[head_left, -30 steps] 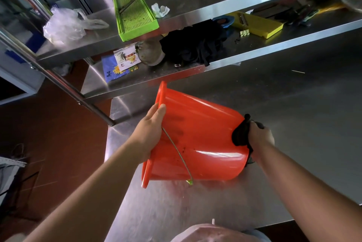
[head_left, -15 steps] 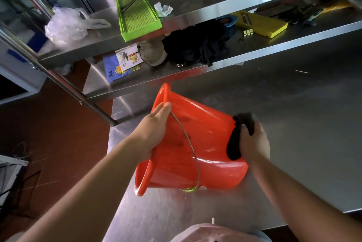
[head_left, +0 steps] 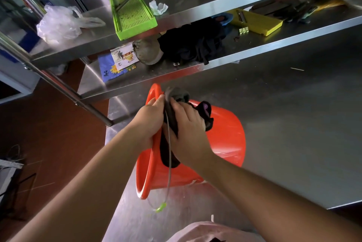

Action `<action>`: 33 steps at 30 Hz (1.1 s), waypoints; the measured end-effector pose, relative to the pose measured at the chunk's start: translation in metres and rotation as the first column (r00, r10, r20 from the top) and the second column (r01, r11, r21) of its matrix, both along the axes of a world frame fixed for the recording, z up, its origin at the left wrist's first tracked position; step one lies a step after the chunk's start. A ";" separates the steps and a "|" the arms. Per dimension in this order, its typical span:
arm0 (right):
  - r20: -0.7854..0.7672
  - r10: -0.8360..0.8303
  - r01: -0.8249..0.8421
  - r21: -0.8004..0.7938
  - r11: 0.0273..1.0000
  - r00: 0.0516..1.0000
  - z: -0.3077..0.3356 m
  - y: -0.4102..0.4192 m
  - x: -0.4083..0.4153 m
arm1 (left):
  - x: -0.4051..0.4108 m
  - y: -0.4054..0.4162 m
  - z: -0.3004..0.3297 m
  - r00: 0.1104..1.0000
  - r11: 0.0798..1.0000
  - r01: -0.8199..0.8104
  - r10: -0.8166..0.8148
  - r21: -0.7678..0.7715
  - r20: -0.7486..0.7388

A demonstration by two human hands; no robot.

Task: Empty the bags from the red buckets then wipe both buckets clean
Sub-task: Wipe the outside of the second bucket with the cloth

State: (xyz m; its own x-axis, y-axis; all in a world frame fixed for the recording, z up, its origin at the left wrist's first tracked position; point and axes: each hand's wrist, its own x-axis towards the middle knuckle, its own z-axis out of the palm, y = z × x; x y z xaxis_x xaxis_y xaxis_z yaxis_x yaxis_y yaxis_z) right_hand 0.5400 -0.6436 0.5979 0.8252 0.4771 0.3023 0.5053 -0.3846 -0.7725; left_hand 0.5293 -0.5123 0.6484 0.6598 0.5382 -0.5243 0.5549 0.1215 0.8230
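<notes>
From the head camera we see a red bucket (head_left: 225,140) lying on its side on the steel table (head_left: 293,124), its open mouth turned toward the left edge and its base pointing right. Our left hand (head_left: 150,122) curls its grip over the upper rim of the bucket, fingers wrapped on the lip. Our right hand (head_left: 188,134) lies on the bucket's upper side just beside the left, its grip pinching a dark cloth (head_left: 172,124) and pressing it against the rim; one end of the cloth bunches above the fingers and another hangs down over the mouth, though we cannot quite tell how far it reaches inside. The thin wire handle (head_left: 169,163) dangles from the rim past the cloth, ending in a small green piece (head_left: 161,207) just over the table. On the upper shelf (head_left: 195,9) sit a crumpled clear plastic bag (head_left: 56,24), a green slicer tray (head_left: 131,10) and a white wad of tissue (head_left: 158,7). On the lower shelf (head_left: 254,46) lie a heap of black fabric (head_left: 192,44), printed packets (head_left: 121,58) and a yellow slicer (head_left: 256,22).
</notes>
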 end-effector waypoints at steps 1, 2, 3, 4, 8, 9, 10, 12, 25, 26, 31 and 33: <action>0.038 -0.007 0.008 -0.030 1.000 0.999 -0.004 -0.002 0.001 | 0.000 0.002 0.000 1.000 1.000 0.007 -0.007 -0.005 -0.020; 0.064 -0.017 0.021 -0.057 0.998 0.998 -0.009 -0.005 0.002 | 0.000 0.005 0.001 0.999 1.000 0.009 -0.009 -0.009 -0.037; 0.079 -0.034 0.040 -0.080 0.996 0.996 -0.014 -0.009 0.003 | -0.001 0.008 0.001 0.999 1.000 0.001 -0.002 -0.021 -0.044; 0.086 -0.056 0.064 -0.100 0.993 0.995 -0.021 -0.014 0.005 | -0.001 0.011 0.001 0.999 0.999 -0.015 0.014 -0.041 -0.039; 0.067 -0.199 0.207 -0.149 0.967 0.978 -0.058 -0.050 0.021 | -0.004 0.026 -0.002 0.998 0.992 -0.063 0.061 -0.112 -0.021; 0.052 -0.237 0.242 -0.165 0.956 0.970 -0.068 -0.061 0.025 | -0.004 0.027 -0.003 0.998 0.990 -0.067 0.064 -0.123 -0.028; 0.030 -0.270 0.271 -0.185 0.945 0.962 -0.077 -0.072 0.029 | -0.004 0.028 -0.003 0.997 0.988 -0.066 0.062 -0.137 -0.034; -0.024 -0.339 0.328 -0.207 0.922 0.940 -0.094 -0.091 0.038 | -0.003 0.027 -0.002 0.998 0.987 -0.061 0.056 -0.151 -0.038; -0.622 -0.508 0.532 -0.167 0.830 0.596 -0.115 -0.114 0.055 | -0.005 0.012 0.009 0.996 0.993 -0.079 0.082 -0.084 0.029; -0.625 -0.514 0.535 -0.176 0.826 0.588 -0.114 -0.114 0.056 | -0.008 0.012 0.010 0.998 0.994 -0.049 0.053 -0.098 0.038; -0.496 -0.543 0.508 -0.218 0.833 0.678 -0.087 -0.114 0.079 | -0.013 -0.001 0.015 0.995 0.991 -0.009 0.022 -0.133 0.099; -0.496 -0.478 0.477 -0.138 0.868 0.725 -0.050 -0.105 0.090 | -0.012 -0.007 0.017 0.994 0.992 -0.001 0.016 -0.127 0.112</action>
State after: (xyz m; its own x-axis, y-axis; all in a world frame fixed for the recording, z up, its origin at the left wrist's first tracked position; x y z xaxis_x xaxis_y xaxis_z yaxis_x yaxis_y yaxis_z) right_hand 0.6303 -0.7481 0.5480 0.9762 -0.0211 -0.2158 -0.2002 -0.4699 -0.8597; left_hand 0.5174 -0.5192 0.6655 0.7139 0.4781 -0.5116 0.4584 0.2332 0.8576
